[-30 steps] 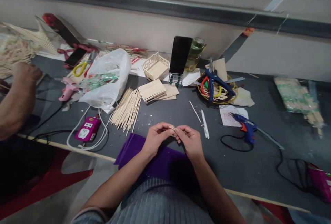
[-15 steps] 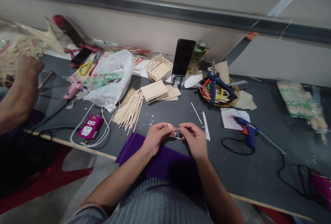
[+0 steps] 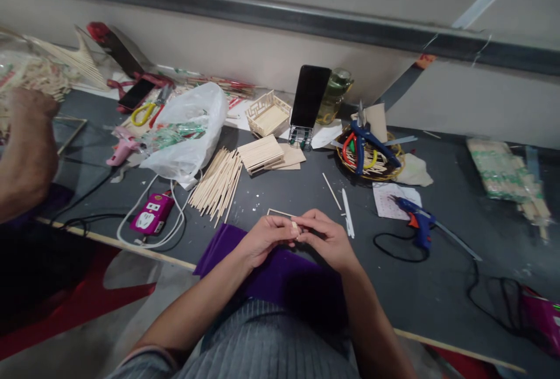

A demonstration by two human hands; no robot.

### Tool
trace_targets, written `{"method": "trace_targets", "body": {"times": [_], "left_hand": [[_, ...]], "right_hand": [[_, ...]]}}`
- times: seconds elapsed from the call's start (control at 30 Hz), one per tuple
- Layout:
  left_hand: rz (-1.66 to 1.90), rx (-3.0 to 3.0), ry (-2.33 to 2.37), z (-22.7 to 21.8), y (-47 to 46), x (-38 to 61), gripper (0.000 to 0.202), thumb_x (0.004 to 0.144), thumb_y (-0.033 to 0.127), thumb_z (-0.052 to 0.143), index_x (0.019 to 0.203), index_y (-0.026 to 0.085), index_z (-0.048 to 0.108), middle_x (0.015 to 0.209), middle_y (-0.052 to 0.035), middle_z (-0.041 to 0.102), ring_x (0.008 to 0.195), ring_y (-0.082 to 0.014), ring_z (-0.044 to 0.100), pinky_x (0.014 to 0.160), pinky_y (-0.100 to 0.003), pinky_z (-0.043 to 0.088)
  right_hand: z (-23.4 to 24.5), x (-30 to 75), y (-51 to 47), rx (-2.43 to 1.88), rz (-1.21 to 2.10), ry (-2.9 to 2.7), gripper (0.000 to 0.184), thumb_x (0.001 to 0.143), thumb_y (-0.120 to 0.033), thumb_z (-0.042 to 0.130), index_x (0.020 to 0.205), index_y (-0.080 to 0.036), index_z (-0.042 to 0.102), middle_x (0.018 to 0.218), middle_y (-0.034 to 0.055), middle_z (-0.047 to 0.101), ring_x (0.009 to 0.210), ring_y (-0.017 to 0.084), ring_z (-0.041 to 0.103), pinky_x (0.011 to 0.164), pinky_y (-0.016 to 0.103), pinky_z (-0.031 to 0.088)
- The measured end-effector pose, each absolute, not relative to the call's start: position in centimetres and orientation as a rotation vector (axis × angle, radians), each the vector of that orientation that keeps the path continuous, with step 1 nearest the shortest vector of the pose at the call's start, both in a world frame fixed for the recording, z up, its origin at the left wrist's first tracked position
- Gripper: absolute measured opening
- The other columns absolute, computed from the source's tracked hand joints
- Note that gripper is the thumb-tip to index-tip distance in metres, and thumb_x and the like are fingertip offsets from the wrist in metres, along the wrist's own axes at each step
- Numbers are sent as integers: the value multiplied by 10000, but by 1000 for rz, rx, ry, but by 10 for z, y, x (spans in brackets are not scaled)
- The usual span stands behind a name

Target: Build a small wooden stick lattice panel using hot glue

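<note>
My left hand [image 3: 268, 240] is closed, thumb and forefinger pinching a small pale wooden piece [image 3: 294, 225]. My right hand [image 3: 327, 238] meets it from the other side, its fingertips pinched together at the same piece. Just beyond the fingers shows a thin wooden stick frame [image 3: 280, 212], partly hidden by both hands; whether it joins the small piece I cannot tell. Under my forearms lies a purple cloth [image 3: 223, 251]. A white pen [image 3: 347, 213] and a single wooden stick [image 3: 332, 191] lie beyond my right hand.
Loose sticks [image 3: 217, 183], a stick-built block [image 3: 261, 154] and a small fenced tray [image 3: 268, 115] lie ahead. Behind stands a phone [image 3: 310, 96]. Rightward are a basket [image 3: 371, 176] of tools and a blue glue gun [image 3: 420, 224]. Another person's hand [image 3: 30, 102] works at left.
My hands have come closer together, and the right fingers now overlap the left fingertips. A corner of the thin stick frame now shows beyond them. The other person's arm has shifted slightly left.
</note>
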State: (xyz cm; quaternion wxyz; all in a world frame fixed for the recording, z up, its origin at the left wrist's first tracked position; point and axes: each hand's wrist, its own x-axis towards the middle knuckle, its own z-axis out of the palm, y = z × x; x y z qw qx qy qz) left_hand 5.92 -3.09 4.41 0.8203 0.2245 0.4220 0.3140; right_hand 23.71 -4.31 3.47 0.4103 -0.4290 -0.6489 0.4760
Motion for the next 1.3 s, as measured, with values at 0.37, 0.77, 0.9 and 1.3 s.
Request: {"method": "trace_targets", "body": {"times": [0.37, 0.77, 0.9, 1.3], "left_hand": [[848, 300, 1002, 36, -32, 64, 305, 503, 310, 911, 684, 120, 756, 632, -14, 659, 571, -67, 520, 591, -203, 405], [980, 468, 1018, 34, -42, 72, 269, 567, 335, 893, 665, 132, 745, 697, -31, 694, 620, -88, 538, 628, -212, 427], [943, 616, 1039, 34, -39, 61, 322, 617, 396, 872, 741, 125, 750, 712, -33, 695, 607, -84, 550, 617, -207, 443], [505, 583, 851, 28, -26, 38, 426, 634, 508, 829, 650, 106, 689, 501, -6, 576, 446, -86, 506, 479, -217, 438]], "right_hand": [[21, 217, -55, -1319, 1187, -1209, 128, 815, -323, 678, 891, -221, 694, 759, -1, 650, 660, 125, 590, 626, 242, 496], [30, 208, -55, -1330, 1220, -1230, 197, 836, -350, 636, 721, -191, 645, 588, -37, 543, 510, 87, 436, 487, 214, 353], [30, 217, -52, -1309, 1166, -1374, 182, 856, -296, 611, 707, -193, 624, 600, -41, 514, 521, 86, 422, 500, 219, 340], [43, 236, -42, -1048, 813, -1916, 152, 921, -185, 551, 890, -211, 698, 815, 41, 662, 768, 150, 609, 713, 277, 473]]}}
